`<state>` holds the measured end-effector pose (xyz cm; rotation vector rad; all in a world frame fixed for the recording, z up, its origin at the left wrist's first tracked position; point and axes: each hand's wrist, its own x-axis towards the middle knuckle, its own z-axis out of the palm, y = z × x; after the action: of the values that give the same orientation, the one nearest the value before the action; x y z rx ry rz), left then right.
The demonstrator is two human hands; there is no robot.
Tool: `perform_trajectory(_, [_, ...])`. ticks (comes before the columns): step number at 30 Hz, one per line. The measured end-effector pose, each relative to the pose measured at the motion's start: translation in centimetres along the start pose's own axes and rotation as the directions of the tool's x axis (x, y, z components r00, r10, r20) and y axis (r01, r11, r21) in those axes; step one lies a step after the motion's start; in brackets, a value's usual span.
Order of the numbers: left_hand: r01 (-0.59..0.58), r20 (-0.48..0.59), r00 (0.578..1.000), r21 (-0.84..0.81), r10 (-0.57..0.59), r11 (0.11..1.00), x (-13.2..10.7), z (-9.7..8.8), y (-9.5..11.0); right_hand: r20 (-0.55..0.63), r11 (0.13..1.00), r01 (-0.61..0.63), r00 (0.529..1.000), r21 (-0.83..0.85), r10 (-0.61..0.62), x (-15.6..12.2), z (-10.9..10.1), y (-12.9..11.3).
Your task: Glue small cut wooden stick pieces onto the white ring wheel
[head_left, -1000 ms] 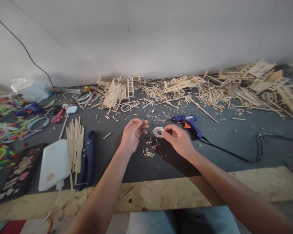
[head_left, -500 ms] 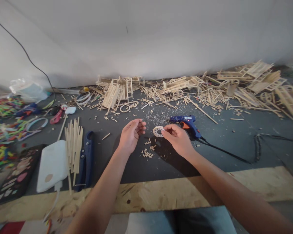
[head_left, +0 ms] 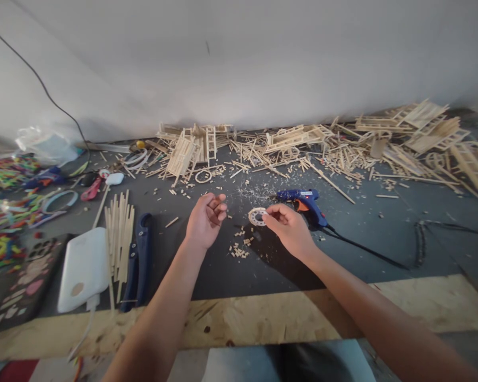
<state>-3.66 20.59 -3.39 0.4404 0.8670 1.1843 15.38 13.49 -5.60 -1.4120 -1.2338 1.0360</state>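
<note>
My right hand (head_left: 289,225) pinches the right edge of a small pale ring (head_left: 257,216) with a toothed or holed inner edge, held over the dark tabletop. My left hand (head_left: 206,220) is to the left of the ring, palm turned up, its fingers loosely curled and apart with nothing visible in them. Below the ring lies a small pile of short cut wooden bits (head_left: 239,249). Behind my right hand a blue glue gun (head_left: 302,197) with an orange trigger rests on its side.
Wooden stick models (head_left: 183,154) and loose sticks line the wall. At left are a blue cutter (head_left: 140,260), a bundle of sticks (head_left: 119,233), a white power bank (head_left: 83,270), a patterned phone case (head_left: 27,281) and colourful pipe cleaners (head_left: 8,212). The gun's black cord (head_left: 366,246) runs right.
My left hand has moved left and slightly down, away from the ring, and its fingers have curled more. My right hand keeps the ring in nearly the same place.
</note>
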Motion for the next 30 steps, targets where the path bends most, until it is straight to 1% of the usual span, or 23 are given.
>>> perform_trajectory(5, [-0.045, 0.003, 0.999, -0.028, 0.045, 0.999, 0.2, -0.2, 0.0, 0.0, 1.0, -0.011, 1.0, 0.012, 0.011, 0.0, 0.0, 0.0])
perform_trajectory(10, [-0.086, 0.022, 0.996, 0.017, 0.086, 0.996, 0.5, -0.6, -0.2, -0.004, 1.0, -0.007, 1.0, 0.026, 0.007, 0.0, 0.0, 0.0])
perform_trajectory(13, [-0.124, 0.055, 0.992, 0.139, 0.118, 0.982, 0.3, -0.7, -0.8, -0.009, 0.998, -0.016, 1.0, 0.062, 0.017, 0.1, 0.0, -0.3])
perform_trajectory(16, [-0.157, 0.165, 0.98, 0.304, 0.11, 0.94, -0.1, -0.6, -1.7, -0.013, 0.992, -0.034, 0.999, 0.122, 0.036, 0.2, 0.0, -0.4])
perform_trajectory(18, [-0.164, 0.208, 0.974, 0.371, 0.09, 0.914, -0.2, -0.5, -2.1, -0.009, 0.984, -0.04, 0.999, 0.174, 0.042, 0.3, 0.1, -0.3])
perform_trajectory(20, [-0.169, 0.201, 0.975, 0.395, 0.095, 0.903, -0.3, -0.3, -2.3, -0.008, 0.976, -0.042, 0.999, 0.213, 0.045, 0.5, 0.1, -0.1])
perform_trajectory(23, [-0.165, 0.155, 0.981, 0.367, 0.115, 0.915, -0.3, -0.1, -2.1, -0.018, 0.972, -0.043, 0.999, 0.232, 0.048, 0.7, 0.0, 0.4])
perform_trajectory(27, [-0.114, 0.108, 0.991, 0.352, 0.081, 0.929, -0.5, 0.2, -1.7, -0.011, 0.975, -0.04, 0.999, 0.219, 0.044, 0.8, -0.2, 0.7])
perform_trajectory(30, [-0.114, 0.09, 0.992, 0.344, 0.089, 0.932, -0.7, 0.2, -1.5, -0.012, 0.979, -0.038, 0.999, 0.202, 0.041, 0.8, -0.2, 0.7])
